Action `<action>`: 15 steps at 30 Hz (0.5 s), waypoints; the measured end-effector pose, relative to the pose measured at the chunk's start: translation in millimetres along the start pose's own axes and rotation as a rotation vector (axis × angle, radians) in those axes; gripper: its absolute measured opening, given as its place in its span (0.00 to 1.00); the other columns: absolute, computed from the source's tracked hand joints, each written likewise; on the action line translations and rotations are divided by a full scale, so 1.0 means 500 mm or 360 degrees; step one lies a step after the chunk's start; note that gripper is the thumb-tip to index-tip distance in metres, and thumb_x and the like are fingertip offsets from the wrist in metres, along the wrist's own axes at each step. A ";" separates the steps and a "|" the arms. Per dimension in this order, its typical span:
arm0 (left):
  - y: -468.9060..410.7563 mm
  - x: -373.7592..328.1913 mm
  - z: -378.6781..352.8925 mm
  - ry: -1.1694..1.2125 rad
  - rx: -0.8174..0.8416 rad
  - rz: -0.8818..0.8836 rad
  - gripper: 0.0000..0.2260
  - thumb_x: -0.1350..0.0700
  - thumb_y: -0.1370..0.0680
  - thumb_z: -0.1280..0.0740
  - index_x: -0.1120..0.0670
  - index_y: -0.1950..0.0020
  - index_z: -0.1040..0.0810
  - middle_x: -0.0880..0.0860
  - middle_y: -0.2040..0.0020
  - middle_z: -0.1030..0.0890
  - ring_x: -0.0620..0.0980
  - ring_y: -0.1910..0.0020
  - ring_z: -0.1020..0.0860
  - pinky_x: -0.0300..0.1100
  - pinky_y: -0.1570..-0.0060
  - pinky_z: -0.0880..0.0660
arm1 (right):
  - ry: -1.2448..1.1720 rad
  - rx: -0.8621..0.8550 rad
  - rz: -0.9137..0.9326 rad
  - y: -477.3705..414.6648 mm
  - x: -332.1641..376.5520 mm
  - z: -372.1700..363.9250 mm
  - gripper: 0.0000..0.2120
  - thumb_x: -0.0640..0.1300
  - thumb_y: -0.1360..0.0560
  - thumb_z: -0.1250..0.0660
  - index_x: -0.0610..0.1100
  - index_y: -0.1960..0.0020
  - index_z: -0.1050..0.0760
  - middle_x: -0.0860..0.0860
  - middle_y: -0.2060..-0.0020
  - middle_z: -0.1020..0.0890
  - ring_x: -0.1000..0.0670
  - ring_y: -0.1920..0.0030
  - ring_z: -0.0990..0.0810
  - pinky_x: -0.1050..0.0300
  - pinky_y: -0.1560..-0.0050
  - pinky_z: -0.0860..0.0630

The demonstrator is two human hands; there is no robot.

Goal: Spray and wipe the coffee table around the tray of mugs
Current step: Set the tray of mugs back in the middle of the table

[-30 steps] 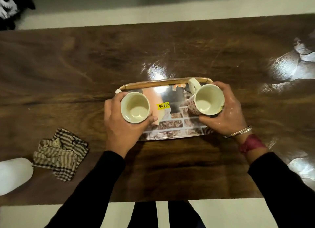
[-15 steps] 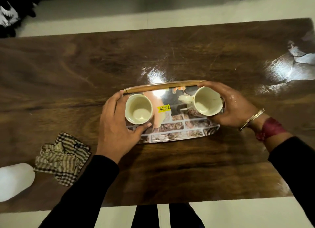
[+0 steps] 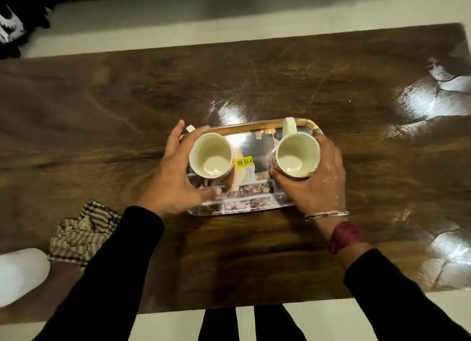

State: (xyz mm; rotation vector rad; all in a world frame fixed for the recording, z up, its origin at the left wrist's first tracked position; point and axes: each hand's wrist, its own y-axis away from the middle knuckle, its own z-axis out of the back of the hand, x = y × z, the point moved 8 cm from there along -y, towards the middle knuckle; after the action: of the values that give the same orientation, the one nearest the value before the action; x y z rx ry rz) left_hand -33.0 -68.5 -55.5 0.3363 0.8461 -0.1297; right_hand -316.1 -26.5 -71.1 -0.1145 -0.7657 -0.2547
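The tray (image 3: 251,208) sits mid-table (image 3: 280,85), and each mug on it is cupped: left hand (image 3: 175,180) loosely around the left mug (image 3: 211,155), right hand (image 3: 314,185) wrapped on the right mug (image 3: 297,155). The cloth (image 3: 81,235) and white bottle (image 3: 19,274) are parked left of the tray, so wiping is probably paused or done.

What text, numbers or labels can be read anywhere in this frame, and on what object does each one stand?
"79.00", with a small currency sign I cannot make out beside it: on the yellow price sticker, seen upside down, stuck to the glossy picture-printed tray between the two cream mugs.
Smaller print under the price: too small to read.
No readable text on the mugs, the striped cloth, the white bottle or the table.
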 end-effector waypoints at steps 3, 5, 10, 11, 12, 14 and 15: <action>0.032 -0.020 -0.008 -0.0093 -0.0439 0.0173 0.60 0.35 0.47 0.16 0.43 0.20 0.41 0.51 0.26 0.41 0.42 0.29 0.36 0.27 0.33 0.38 | -0.0007 -0.0042 -0.0047 0.015 -0.004 -0.004 0.43 0.59 0.36 0.16 0.44 0.29 0.30 0.46 0.39 0.23 0.55 0.40 0.28 0.76 0.44 0.36; 0.054 -0.025 -0.019 -0.0018 -0.0697 0.0294 0.57 0.33 0.46 0.18 0.49 0.22 0.36 0.51 0.31 0.35 0.42 0.34 0.33 0.21 0.37 0.38 | -0.0009 -0.0058 -0.0021 0.018 -0.001 -0.001 0.41 0.59 0.35 0.17 0.44 0.30 0.29 0.47 0.40 0.23 0.56 0.40 0.29 0.78 0.44 0.38; 0.058 -0.009 -0.022 0.0016 -0.0853 0.0159 0.38 0.44 0.38 0.16 0.56 0.33 0.23 0.53 0.36 0.24 0.46 0.38 0.24 0.26 0.41 0.30 | -0.0016 -0.0057 0.0014 0.012 0.005 0.002 0.40 0.58 0.34 0.16 0.42 0.30 0.28 0.46 0.40 0.23 0.58 0.41 0.29 0.78 0.42 0.37; 0.056 -0.005 -0.022 0.0011 -0.0813 0.0126 0.37 0.45 0.37 0.16 0.57 0.33 0.23 0.53 0.37 0.23 0.47 0.38 0.24 0.27 0.41 0.30 | -0.0013 -0.0046 0.0020 0.010 0.005 0.001 0.40 0.58 0.34 0.16 0.42 0.30 0.28 0.46 0.40 0.23 0.57 0.40 0.28 0.78 0.42 0.37; 0.054 -0.001 -0.022 0.0013 -0.0751 0.0096 0.37 0.46 0.37 0.16 0.57 0.33 0.23 0.54 0.37 0.23 0.48 0.38 0.23 0.30 0.39 0.29 | -0.0013 -0.0037 0.0029 0.009 0.005 0.001 0.41 0.58 0.34 0.16 0.42 0.30 0.28 0.46 0.39 0.23 0.55 0.39 0.26 0.78 0.42 0.37; 0.051 0.006 -0.021 0.0030 -0.0627 0.0034 0.37 0.48 0.36 0.16 0.58 0.32 0.24 0.53 0.36 0.23 0.48 0.36 0.24 0.37 0.36 0.27 | -0.0013 -0.0038 0.0042 0.008 0.002 0.001 0.41 0.58 0.34 0.17 0.41 0.30 0.28 0.46 0.39 0.23 0.50 0.38 0.25 0.76 0.40 0.36; 0.049 0.009 -0.018 0.0033 -0.0568 0.0002 0.37 0.49 0.36 0.16 0.57 0.31 0.24 0.53 0.35 0.23 0.47 0.35 0.24 0.41 0.34 0.27 | -0.0014 -0.0044 0.0044 0.007 0.003 0.001 0.41 0.58 0.34 0.17 0.41 0.30 0.28 0.46 0.39 0.23 0.49 0.38 0.24 0.75 0.40 0.35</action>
State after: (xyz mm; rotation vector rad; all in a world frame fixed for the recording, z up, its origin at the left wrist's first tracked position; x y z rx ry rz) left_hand -30.4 -42.2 -58.3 0.0034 0.8716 0.0273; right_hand -314.3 -23.1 -69.6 -0.1523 -0.7692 -0.2391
